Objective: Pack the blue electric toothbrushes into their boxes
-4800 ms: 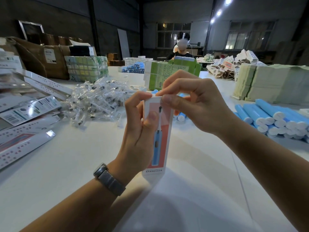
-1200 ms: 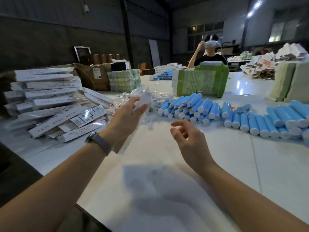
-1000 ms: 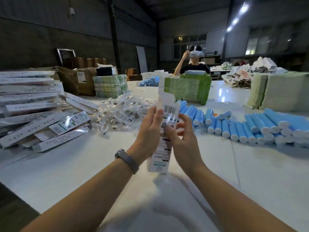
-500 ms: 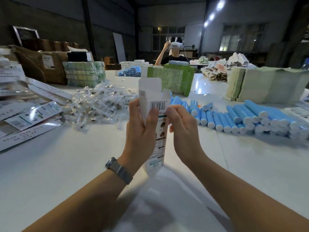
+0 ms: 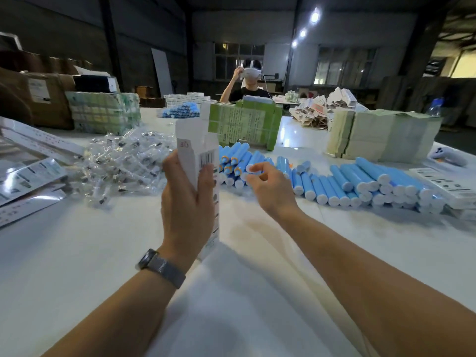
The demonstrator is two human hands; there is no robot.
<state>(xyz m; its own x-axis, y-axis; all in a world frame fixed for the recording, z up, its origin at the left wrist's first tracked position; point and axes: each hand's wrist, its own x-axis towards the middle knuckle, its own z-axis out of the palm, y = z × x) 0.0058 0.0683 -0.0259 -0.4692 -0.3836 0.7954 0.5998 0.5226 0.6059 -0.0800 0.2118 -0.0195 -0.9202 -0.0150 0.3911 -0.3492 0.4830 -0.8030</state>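
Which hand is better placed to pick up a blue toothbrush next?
The right hand: it holds nothing and reaches over the blue toothbrushes. The left hand grips the open box.

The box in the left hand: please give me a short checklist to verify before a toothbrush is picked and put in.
1. Left hand holds the box upright: ok.
2. Top flap open: ok.
3. Box inside is free: cannot tell.
4. Right hand holds nothing, fingers loosely curled: ok.
5. Blue toothbrushes lie on the table just beyond the right hand: ok.
6. Bottom of box closed: cannot tell.
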